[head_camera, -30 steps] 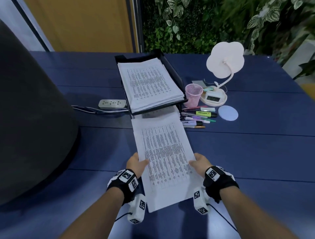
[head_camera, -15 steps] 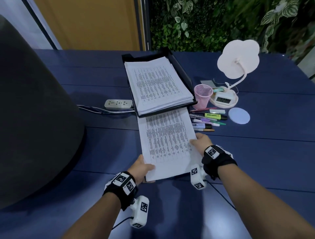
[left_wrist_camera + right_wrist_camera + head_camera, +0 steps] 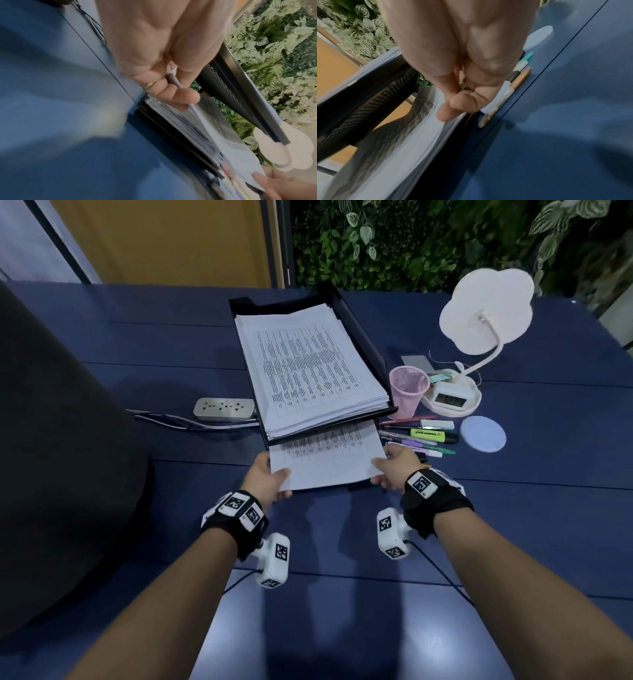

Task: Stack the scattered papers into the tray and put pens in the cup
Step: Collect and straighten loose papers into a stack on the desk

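Observation:
A printed sheet of paper point(image 3: 329, 460) is partly slid into the lower tier of the black mesh tray point(image 3: 363, 337); its far half is hidden under the upper tier, which carries a thick paper stack point(image 3: 305, 371). My left hand point(image 3: 270, 477) pinches the sheet's near left corner, and my right hand point(image 3: 394, 465) pinches its right edge. In the left wrist view the left hand's fingers point(image 3: 173, 93) clamp the sheet's edge point(image 3: 197, 116). In the right wrist view fingers point(image 3: 464, 102) hold the paper point(image 3: 399, 142). Several pens point(image 3: 421, 438) lie beside the empty pink mesh cup point(image 3: 407, 392).
A white flower-shaped lamp point(image 3: 486, 309) with a clock base point(image 3: 448, 398) and a pale blue round coaster point(image 3: 483, 434) sit right of the tray. A power strip point(image 3: 224, 409) with cables lies to its left. A large dark object point(image 3: 61, 440) fills the left side.
Both hands have pushed the sheet away from me, so more of it now lies under the tray's upper tier. The hands moved forward with it.

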Motion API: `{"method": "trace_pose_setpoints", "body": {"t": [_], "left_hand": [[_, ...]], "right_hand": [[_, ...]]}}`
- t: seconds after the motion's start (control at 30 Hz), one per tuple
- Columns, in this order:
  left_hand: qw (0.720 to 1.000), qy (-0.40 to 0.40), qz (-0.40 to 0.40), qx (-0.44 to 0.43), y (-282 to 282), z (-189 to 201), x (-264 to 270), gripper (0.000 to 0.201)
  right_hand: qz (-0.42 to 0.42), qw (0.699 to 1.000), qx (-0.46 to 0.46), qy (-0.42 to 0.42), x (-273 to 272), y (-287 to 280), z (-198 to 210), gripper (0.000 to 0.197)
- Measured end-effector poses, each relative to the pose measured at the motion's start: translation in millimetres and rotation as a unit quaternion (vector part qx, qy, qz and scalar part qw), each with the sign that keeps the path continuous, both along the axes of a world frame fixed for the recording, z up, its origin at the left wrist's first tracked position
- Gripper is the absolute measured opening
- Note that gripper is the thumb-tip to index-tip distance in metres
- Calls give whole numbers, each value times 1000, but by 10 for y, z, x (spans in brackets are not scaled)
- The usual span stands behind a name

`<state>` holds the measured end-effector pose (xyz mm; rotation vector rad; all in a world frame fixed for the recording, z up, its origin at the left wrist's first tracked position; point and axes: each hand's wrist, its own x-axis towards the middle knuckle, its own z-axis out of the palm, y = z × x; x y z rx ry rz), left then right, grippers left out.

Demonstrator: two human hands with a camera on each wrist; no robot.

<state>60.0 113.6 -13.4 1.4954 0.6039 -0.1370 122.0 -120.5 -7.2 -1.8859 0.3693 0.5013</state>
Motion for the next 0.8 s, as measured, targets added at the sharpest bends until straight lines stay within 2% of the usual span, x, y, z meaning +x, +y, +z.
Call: {"method": "trace_pose_setpoints", "body": {"t": [0.13,0.17,0.23,0.27,0.33,0.4,0.47,0.53,0.6,0.7,0.8], "left_hand": [[997,-39,62,-4,43,19,246,35],[997,-43,68,13,57,15,277,39],[994,-54,65,75,93,-29,315,43],[991,-62,63,100,102,-54,325,41],[984,-64,66,155,98,-106,335,28],[974,-47,51,217,86,-163,341,14],[965,-34,18,259,82,-212,348,11],[956,-23,-5,294,75,-228,334,13],[944,-15,-13,329,83,-238,324,16],[918,-8,-49,393,73,-240,307,19],[889,28,-86,449,44,-213,274,26]], "right_hand": [[-82,995,47,-11,252,158,11,26],[-104,993,51,-7,313,192,19,26],[-126,990,62,18,408,242,62,14],[-138,987,77,24,453,257,79,10],[-163,981,105,8,537,261,46,20],[-160,981,106,-5,580,256,-15,26],[-175,976,130,9,609,277,-59,27],[-222,958,182,30,649,301,-90,27],[-253,954,158,22,682,332,-121,27],[-241,958,156,7,668,349,-119,32],[-208,971,117,-18,620,279,-190,23]]}}
